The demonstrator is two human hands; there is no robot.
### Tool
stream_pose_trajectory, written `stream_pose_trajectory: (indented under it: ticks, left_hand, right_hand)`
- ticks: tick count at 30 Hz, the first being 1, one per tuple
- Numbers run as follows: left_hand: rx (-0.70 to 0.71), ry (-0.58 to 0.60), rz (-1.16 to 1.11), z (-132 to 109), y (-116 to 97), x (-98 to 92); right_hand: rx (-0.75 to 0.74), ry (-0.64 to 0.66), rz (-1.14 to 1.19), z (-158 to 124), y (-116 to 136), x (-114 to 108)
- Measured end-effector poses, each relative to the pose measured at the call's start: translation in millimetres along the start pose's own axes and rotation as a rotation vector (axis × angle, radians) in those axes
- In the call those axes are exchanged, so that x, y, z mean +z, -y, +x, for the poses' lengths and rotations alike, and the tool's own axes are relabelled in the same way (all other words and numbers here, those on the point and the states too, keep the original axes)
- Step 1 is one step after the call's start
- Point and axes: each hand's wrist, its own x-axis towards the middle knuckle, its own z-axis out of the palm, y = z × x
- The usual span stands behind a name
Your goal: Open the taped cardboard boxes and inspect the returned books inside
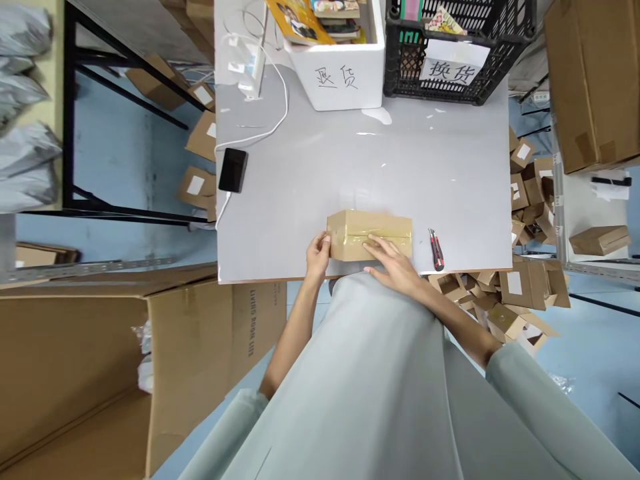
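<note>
A small brown cardboard box (353,248) lies at the near edge of the grey table, with shiny clear tape along its top seam and left end. My left hand (317,256) holds the box's left end, its fingers curled and the thumb at the corner. Across the top at the right rests my right hand (393,265), fingers stretched out and apart on the cardboard. To the right of the box lies a red and black utility knife (436,251), touched by neither hand.
At the table's (300,173) back stand a white bin (345,87) of books and a black crate (450,91). A phone (233,171) with a white cable lies at the left, near a power strip (254,72). Large open carton (190,360) is at lower left; discarded boxes (530,283) are heaped right.
</note>
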Motion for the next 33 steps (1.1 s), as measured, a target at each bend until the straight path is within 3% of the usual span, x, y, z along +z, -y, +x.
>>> stream_pose_trajectory:
  ticks: [6,11,13,15,17,19,23,28,33]
  left_hand:
    - [0.192,-0.045,0.116,-45,-30,13.2]
    - [0.28,0.024,0.149,-67,-49,38.6]
    - [0.298,0.028,0.144,-67,-53,46.0]
    - [0.305,0.023,0.146,-63,-56,48.3]
    - [0.298,0.028,0.153,-57,-60,46.6]
    - [0.293,0.025,0.156,-52,-63,43.7]
    - [0.262,-0.01,0.142,-45,-70,42.8]
    - [0.242,-0.011,0.157,-42,-76,46.2]
    - [0.278,-0.009,0.226,-44,-80,39.0]
  right_hand:
    - [0.109,-0.169,0.097,-5,-24,-28]
    - [0.18,-0.29,0.199,-15,-85,-41]
    - [0.322,-0.443,0.094,-25,-116,-45]
    - [0.57,-0.519,-0.119,-36,-145,-47]
    - [0.825,-0.437,-0.295,-49,-167,-44]
    - [0.98,-0.306,-0.387,-59,-180,-36]
    - [1.002,-0.226,-0.433,-71,-188,-18]
    - [1.004,-0.298,-0.335,-75,-182,-15]
    - [0.829,-0.444,-0.222,-74,-154,-24]
